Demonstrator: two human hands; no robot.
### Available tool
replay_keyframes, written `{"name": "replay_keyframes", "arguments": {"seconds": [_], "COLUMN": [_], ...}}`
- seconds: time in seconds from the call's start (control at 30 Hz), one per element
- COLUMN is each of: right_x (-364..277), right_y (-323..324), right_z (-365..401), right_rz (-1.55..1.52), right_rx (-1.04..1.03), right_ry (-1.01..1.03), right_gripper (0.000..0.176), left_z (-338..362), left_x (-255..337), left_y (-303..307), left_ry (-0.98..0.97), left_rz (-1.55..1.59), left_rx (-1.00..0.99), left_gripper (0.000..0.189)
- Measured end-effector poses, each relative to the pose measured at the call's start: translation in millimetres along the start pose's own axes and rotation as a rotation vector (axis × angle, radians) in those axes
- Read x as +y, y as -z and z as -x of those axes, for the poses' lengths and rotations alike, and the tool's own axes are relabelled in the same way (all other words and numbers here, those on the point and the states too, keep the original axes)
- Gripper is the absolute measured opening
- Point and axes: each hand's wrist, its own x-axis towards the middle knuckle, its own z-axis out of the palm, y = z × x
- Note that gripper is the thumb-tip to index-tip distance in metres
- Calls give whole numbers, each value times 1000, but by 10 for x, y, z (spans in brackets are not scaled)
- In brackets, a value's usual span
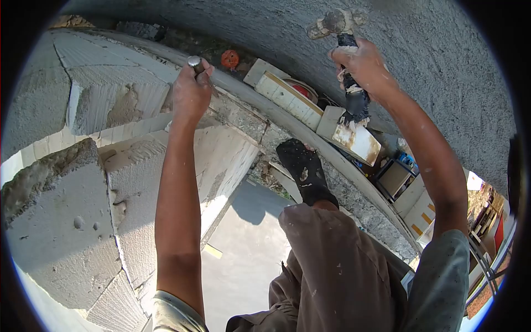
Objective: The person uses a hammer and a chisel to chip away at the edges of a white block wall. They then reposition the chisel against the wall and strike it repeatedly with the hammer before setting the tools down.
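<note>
My left hand point(192, 93) is closed around a metal chisel point(194, 62), whose round steel end sticks up above the fist. It is held over the edge of the pale block wall point(119, 99). At the upper right, my right hand point(362, 65) grips a hammer by its black-wrapped handle point(355, 102). The plaster-crusted hammer head point(336, 23) is raised in front of the grey rough wall point(431, 66). The two hands are well apart. The chisel's lower end is mostly hidden by my left hand.
My foot in a torn black sock point(303, 170) rests on the narrow broken wall top point(238, 113). Far below lie a grey floor point(243, 249), white boxes point(287, 97) and an orange object point(229, 58). Large cracked blocks point(61, 221) stand at the left.
</note>
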Motion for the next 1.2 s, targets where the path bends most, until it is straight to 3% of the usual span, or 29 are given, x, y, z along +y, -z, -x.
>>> {"name": "replay_keyframes", "arguments": {"seconds": [0.17,0.27,0.33,0.43,0.57,0.67,0.77,0.83,0.9,0.93,1.03,1.1,1.2], "right_x": [-428,-801,-1288,-1116,-540,-264,-775,-1200,-1151,-853,-633,-747,-698], "right_y": [-148,-202,-305,-515,-944,-1004,-759,-714,-773,-827,-1106,-928,-890], "right_z": [134,261,440,378,-8,-21,165,332,215,-80,-140,-220,-5], "right_rz": [113,190,-84,-137,511,508,302,155,350,619,585,573,464], "right_rx": [-35,-24,106,13,-289,-67,-81,193,320,307,-146,-409,-201], "right_ry": [266,436,423,602,374,776,776,779,903,1017,619,445,542], "right_gripper": [29,31,23,21,38,38,36,21,20,26,34,41,43], "left_z": [52,31,-9,28,3,-34,-107,-71,-57,-77,-75,-41,-36], "left_x": [-72,-179,-177,-72,171,244,-34,44,26,-55,-111,-19,196], "left_y": [-90,-66,-53,14,7,38,-44,-24,-22,-49,-68,-46,47], "left_ry": [14,-87,-80,-63,-8,-8,-56,-25,-28,-46,-31,-18,-28], "left_rz": [1,-67,-24,-62,-363,-277,-123,-176,-221,-242,-214,-189,-223], "left_rx": [-32,-120,-167,-190,-204,-258,-262,-276,-269,-262,-282,-298,-241], "left_gripper": [12,14,15,16,16,17,19,18,19,21,23,21,15]}}
